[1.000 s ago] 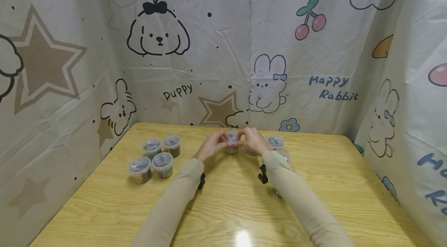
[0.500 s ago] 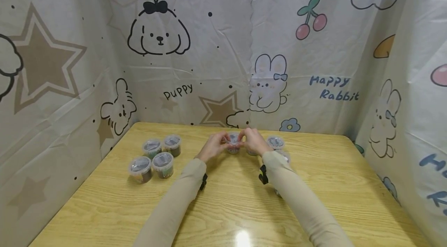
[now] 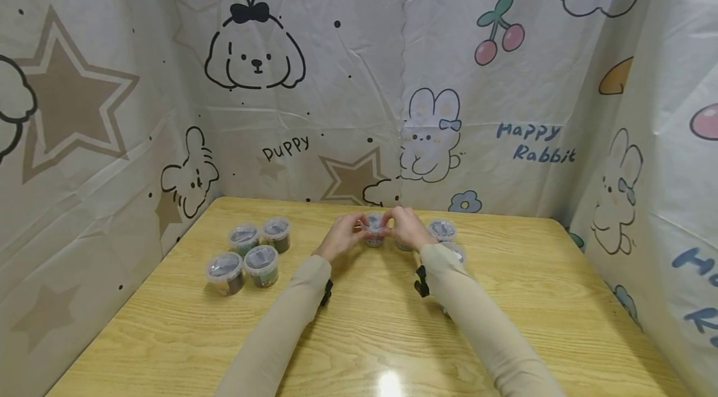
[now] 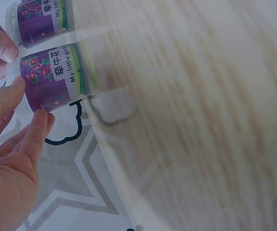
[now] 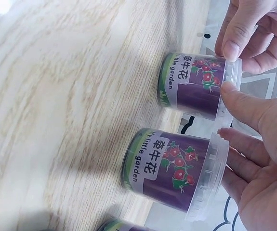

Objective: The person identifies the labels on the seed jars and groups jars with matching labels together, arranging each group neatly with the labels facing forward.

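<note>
A clear-lidded plastic cup [image 3: 374,237] with a purple "My little garden" label stands upright at the table's far side, between both hands. My left hand [image 3: 339,237] holds its lid edge from the left, thumb and fingers at the rim. From the other side my right hand [image 3: 408,229] pinches the same rim, its thumb on the lid edge in the right wrist view. Right beside it stands a second matching cup [image 5: 169,168], close under the right hand's other fingers. Part of that cup [image 4: 42,21] also shows in the left wrist view.
Several lidded cups [image 3: 262,265] stand grouped on the left of the wooden table [image 3: 359,334]. To the right are another cup [image 3: 443,230] and one [image 3: 455,252] partly behind the right sleeve [image 3: 477,303]. A printed curtain [image 3: 336,104] encloses the table's back and sides.
My left hand and the cup between the hands have shifted very slightly to the right. The right hand stays nearly in place, and the other cups have not moved.
</note>
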`<state>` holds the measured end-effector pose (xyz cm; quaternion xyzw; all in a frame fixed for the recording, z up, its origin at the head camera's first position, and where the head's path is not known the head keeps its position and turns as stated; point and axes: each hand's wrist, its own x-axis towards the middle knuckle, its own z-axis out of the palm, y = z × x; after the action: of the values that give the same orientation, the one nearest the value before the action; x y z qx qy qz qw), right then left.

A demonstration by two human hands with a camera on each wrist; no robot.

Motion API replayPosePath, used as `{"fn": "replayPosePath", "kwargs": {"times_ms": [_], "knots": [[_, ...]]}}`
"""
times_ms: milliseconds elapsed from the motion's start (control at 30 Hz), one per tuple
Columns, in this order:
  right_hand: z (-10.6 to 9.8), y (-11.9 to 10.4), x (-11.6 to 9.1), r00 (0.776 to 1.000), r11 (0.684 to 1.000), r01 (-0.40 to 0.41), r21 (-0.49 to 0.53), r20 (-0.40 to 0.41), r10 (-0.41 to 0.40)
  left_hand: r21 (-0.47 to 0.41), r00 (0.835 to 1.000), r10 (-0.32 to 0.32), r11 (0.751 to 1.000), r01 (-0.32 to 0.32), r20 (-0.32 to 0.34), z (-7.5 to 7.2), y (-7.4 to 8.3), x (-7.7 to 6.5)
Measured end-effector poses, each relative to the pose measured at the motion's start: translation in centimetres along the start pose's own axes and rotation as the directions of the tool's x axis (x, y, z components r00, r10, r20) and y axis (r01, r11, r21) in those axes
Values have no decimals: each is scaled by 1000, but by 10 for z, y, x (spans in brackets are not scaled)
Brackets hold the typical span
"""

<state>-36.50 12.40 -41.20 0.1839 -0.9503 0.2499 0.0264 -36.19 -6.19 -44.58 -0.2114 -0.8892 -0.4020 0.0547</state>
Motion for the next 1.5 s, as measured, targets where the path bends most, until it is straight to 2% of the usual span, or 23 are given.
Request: {"fn": "replayPosePath", "kwargs": {"times_ms": [500, 700, 900, 1133, 1500], "knots": [[1, 1, -1, 1000, 1000, -9, -13, 13, 9, 39, 1000, 14, 999, -14, 1, -1, 3, -2], [0, 0, -1, 999, 1000, -23, 1, 25, 23, 49, 1000, -12, 999, 12, -2, -6, 5, -8], [0, -4, -2, 1000, 1000, 6, 22, -2, -6, 51, 998, -52, 997, 54, -35, -14, 7, -15], [-1, -12, -3, 999, 998, 21, 66, -28, -19, 80, 996, -32, 996, 39, -81, -23, 6, -21], [0, -21, -7, 989, 990, 118, 77, -98, -110, 116, 986, 0, 993, 20, -169, -39, 13, -35]]}}
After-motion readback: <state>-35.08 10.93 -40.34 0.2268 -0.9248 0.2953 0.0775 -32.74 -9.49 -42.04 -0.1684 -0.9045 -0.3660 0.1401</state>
